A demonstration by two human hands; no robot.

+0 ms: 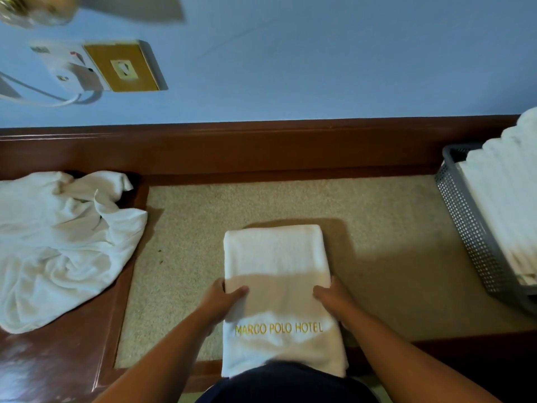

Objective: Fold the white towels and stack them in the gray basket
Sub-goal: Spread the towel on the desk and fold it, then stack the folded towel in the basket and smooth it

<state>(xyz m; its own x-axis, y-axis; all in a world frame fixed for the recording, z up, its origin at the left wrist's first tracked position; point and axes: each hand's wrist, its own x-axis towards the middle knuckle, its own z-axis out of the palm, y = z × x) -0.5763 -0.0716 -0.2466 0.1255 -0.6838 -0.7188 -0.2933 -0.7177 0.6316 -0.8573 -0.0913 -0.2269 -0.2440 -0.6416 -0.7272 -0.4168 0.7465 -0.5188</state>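
Left hand (225, 301) and right hand (334, 298) grip the sides of the folded hotel towel (276, 257), thumbs on top, on the bench (377, 228). Left of that towel lie crumpled white towels (58, 242); right of it, the gray basket (465, 222) holds a folded stack (505, 199).

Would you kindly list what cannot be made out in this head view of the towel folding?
- Gray basket: its right part is cut off by the frame edge; stacked towels hide its inside, count unclear.
- Crumpled pile: cut by the left edge; number of towels unclear.
- Folded towel: near edge hidden by dark clothing.
- Left hand and right hand: fingers hidden beside or under the towel.
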